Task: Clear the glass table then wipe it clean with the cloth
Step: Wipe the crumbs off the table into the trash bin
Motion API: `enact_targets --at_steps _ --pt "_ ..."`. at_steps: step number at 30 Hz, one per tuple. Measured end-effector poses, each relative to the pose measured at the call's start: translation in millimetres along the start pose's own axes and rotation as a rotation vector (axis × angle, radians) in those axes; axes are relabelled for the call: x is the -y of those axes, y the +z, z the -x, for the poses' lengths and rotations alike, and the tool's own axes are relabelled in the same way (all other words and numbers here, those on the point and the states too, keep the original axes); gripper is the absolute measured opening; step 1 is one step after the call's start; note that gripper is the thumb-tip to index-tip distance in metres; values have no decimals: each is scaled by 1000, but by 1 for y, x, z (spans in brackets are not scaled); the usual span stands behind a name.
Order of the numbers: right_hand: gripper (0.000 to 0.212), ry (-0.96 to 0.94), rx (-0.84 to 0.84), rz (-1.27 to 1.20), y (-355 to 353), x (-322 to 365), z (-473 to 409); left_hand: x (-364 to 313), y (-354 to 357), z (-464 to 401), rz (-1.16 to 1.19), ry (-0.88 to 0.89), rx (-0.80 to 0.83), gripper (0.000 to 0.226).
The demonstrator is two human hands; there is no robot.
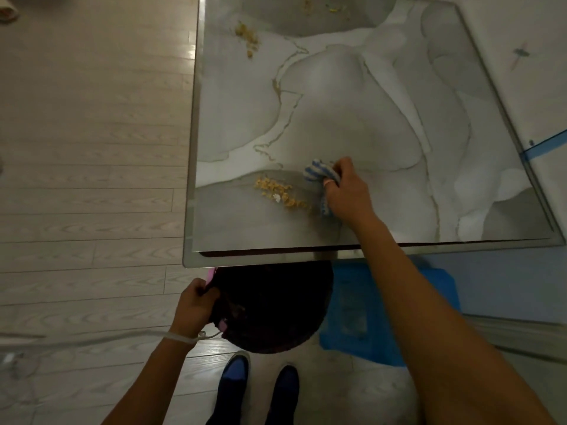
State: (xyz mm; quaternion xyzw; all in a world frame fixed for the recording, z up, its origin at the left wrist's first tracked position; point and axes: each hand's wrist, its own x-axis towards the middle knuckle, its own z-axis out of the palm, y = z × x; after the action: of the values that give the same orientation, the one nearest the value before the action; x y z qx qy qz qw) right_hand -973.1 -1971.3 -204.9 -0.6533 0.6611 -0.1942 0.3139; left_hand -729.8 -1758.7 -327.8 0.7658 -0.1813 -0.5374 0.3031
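The glass table [383, 118] has a grey marbled top with gold veins. My right hand [345, 191] grips a bunched blue-and-white striped cloth [317, 173] on the glass near the front edge. A pile of yellow crumbs [277, 191] lies just left of the cloth. More crumbs [247, 38] lie at the far left of the table, and a few crumbs [325, 7] at the far edge. My left hand [196, 302] holds the rim of a dark round bin [270, 308] below the table's front edge.
Pale wood-plank floor [92, 148] lies to the left. A blue plastic bag [362, 311] sits on the floor under the table's front edge. My two feet [257, 388] in dark shoes stand below the bin. A white cord [92, 340] runs across the floor at left.
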Motion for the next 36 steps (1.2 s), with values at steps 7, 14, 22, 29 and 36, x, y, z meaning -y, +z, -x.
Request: enact_targets --at_steps 7,14,22,29,36 --pt "12 -9 -52 -88 41 -5 5 4 -14 -12 4 -2 -5 12" --pt "14 -49 -23 -146 50 -3 17 -4 -17 -20 65 -5 -5 3" --pt "17 -55 59 -144 63 6 58 -11 -16 -21 134 -25 -23 15" --pt "11 -202 70 -211 90 1 124 -10 -19 -19 155 -39 -24 7" --pt "14 -223 148 -95 132 -20 190 -5 -24 -17 151 -59 -27 16"
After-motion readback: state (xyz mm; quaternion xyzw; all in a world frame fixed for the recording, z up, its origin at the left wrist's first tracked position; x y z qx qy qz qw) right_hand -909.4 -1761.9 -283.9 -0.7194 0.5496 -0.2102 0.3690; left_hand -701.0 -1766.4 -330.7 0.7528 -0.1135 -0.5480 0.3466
